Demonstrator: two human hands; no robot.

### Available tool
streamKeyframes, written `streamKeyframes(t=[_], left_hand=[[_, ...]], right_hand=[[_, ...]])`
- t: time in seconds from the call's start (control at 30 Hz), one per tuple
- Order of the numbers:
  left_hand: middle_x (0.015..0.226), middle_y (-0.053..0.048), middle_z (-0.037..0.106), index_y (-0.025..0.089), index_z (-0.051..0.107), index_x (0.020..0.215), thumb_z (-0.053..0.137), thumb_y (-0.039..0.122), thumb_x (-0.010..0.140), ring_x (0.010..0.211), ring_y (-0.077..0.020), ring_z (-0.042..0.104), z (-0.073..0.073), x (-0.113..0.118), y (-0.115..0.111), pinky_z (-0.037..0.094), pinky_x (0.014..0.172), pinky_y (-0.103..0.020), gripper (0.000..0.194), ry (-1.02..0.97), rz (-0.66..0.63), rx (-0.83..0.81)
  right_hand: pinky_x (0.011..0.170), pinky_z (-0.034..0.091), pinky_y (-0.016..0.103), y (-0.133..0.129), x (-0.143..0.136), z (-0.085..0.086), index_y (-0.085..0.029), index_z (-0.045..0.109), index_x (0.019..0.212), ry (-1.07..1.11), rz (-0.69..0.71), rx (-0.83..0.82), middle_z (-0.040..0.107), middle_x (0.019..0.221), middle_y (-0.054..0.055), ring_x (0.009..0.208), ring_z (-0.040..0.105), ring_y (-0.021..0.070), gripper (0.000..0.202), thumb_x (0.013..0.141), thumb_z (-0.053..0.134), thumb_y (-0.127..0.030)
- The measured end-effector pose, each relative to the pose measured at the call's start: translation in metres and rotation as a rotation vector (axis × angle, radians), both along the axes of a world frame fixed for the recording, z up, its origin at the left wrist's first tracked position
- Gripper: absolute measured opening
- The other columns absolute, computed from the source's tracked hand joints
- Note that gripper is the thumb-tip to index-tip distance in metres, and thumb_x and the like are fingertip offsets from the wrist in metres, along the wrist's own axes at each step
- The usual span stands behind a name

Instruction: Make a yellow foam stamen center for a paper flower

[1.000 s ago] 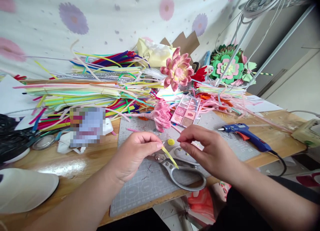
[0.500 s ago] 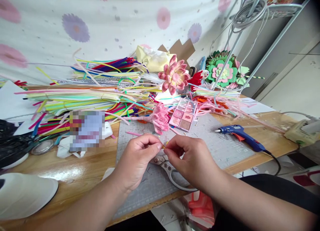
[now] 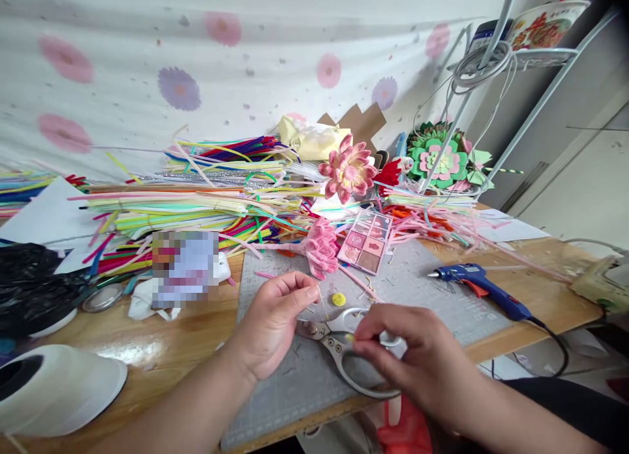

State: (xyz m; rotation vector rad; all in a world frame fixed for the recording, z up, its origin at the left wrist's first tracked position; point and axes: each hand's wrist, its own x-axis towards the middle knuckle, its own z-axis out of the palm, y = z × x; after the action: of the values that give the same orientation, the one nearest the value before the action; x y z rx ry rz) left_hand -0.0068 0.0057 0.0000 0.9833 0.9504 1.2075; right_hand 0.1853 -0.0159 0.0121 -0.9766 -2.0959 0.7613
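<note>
My left hand is above the cutting mat, thumb and forefinger pinched on a thin pale wire that pokes out below the fingertips. My right hand is apart from it, lower and to the right, its fingers closed with a small bit of yellow fluff at the tips. Beneath the right hand lie grey-handled scissors, partly covered by it. A small yellow disc rests on the mat between the hands. Just beyond, a pink fuzzy flower lies on its side.
A pink makeup palette sits behind the hands. To the right lies a blue glue gun with its cord over the table edge. Bundles of coloured pipe cleaners fill the back. A white cone-shaped spool stands front left.
My hands were together at the fingertips; the right has drawn away down and to the right. The yellow disc and more of the scissors now show. The view has shifted slightly.
</note>
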Motion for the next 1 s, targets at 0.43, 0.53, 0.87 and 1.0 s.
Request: streamKeyframes(t=[0.43,0.53,0.87,1.0], left_hand=[[0.061,0.003,0.056,0.016,0.06,0.066,0.074,0.024,0.065,0.058,-0.012,0.048,0.017,-0.023,0.022,0.032,0.054,-0.022,0.016,0.691,0.018,0.141],[0.062,0.004,0.058,0.018,0.058,0.07,0.073,0.024,0.066,0.058,-0.0121,0.05,0.033,-0.016,0.018,0.033,0.053,-0.021,0.016,0.791,-0.027,0.18],[0.065,-0.002,0.069,0.019,0.07,0.069,0.068,0.023,0.063,0.061,-0.0185,0.061,0.045,0.058,0.044,0.044,0.057,-0.027,0.007,1.01,-0.157,0.253],[0.065,-0.003,0.072,0.022,0.073,0.066,0.062,0.021,0.063,0.056,-0.0211,0.063,0.032,0.066,0.06,0.047,0.055,-0.03,0.011,1.066,-0.11,0.232]], right_hand=[[0.051,0.045,0.017,-0.005,0.114,0.03,-0.02,0.064,0.071,0.289,-0.328,0.028,0.063,0.06,-0.001,0.055,0.058,0.0094,0.016,0.077,0.068,-0.033],[0.052,0.045,0.019,-0.005,0.125,0.03,-0.019,0.064,0.073,0.227,-0.306,0.032,0.063,0.062,-0.001,0.056,0.057,0.0098,0.017,0.079,0.066,-0.034],[0.054,0.042,0.024,-0.018,0.141,0.036,-0.019,0.063,0.07,0.039,-0.259,0.08,0.064,0.064,0.0,0.059,0.056,0.0126,0.013,0.079,0.058,-0.027],[0.053,0.041,0.026,-0.016,0.149,0.031,-0.019,0.063,0.07,0.034,-0.287,-0.009,0.063,0.062,0.0,0.057,0.055,0.0135,0.013,0.077,0.059,-0.029]])
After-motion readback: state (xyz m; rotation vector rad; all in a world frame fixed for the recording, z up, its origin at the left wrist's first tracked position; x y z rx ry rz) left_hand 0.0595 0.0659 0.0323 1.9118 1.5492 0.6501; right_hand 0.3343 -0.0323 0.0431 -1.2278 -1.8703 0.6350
